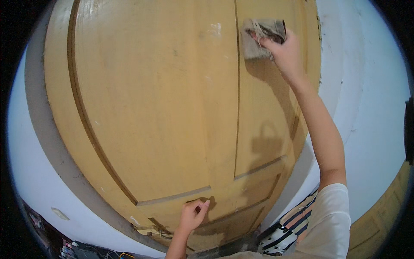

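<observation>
High on the wooden door (151, 108), my right hand (284, 54) is closing its fingers around a crumpled grey-brown cloth (258, 39) and pressing it against the upper panel. Lower down, my left hand (193, 214) is resting loosely curled, holding nothing, fingertips touching the door's rail. I'm seeing white wall (371, 108) flanking the door.

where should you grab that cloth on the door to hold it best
Probably at its bunched right edge, coming from the right and below. The grey-brown cloth is pressed flat against the yellow wooden door, so only the gathered folds offer a grip; the right hand pinches there. The left hand rests low on the door.
</observation>
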Demonstrator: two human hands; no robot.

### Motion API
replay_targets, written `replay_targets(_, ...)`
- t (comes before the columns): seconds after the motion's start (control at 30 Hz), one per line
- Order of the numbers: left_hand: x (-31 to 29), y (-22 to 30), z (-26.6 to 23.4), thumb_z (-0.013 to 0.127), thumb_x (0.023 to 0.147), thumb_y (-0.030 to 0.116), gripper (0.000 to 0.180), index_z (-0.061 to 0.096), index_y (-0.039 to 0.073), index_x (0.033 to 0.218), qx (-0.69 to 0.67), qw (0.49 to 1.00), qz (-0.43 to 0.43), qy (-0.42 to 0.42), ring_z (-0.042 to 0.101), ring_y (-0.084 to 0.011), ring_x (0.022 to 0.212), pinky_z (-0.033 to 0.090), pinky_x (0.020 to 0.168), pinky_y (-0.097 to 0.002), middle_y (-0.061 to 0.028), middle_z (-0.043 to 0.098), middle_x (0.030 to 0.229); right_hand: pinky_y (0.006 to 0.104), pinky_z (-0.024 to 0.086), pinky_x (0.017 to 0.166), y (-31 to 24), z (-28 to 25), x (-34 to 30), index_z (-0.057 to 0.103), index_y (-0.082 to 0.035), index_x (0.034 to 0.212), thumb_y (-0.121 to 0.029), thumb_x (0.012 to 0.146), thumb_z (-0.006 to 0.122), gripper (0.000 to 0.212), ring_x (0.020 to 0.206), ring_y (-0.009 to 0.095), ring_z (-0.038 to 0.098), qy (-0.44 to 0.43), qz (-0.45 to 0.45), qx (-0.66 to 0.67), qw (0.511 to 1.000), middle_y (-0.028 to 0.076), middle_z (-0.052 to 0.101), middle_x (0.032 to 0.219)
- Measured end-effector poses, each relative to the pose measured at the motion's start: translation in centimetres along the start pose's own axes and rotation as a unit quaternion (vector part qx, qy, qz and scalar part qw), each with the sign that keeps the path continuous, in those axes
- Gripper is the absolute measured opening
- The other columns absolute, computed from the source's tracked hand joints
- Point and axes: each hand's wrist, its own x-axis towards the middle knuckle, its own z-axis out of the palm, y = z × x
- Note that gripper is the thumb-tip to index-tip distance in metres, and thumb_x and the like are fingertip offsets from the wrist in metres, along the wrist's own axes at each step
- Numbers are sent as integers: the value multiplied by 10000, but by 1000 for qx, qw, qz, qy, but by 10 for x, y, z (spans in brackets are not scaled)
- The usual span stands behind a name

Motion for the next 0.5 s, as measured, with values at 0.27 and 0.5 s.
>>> replay_targets(0.27, -2, 10, -4, 742, 922, 216, 314, 647, -6, 722, 32, 999, 15, 0, 550, -148, 525, 458, 533, -305, -97, 614, 597, 329, 534, 844, -15, 9, -25, 672, 24, 1103, -137, 817, 786, 348, 903, 167, 676, -64, 57, -53, 995, 101, 742, 990)
replay_targets(0.5, 0, 5, -1, 744, 923, 226, 321, 651, -2, 716, 48, 999, 17, -14, 545, -129, 516, 451, 519, -306, -82, 607, 581, 314, 512, 888, -4, 12, -82, 644, 18, 1128, -29, 789, 752, 359, 936, 141, 640, -83, 46, 16, 995, 101, 720, 999)
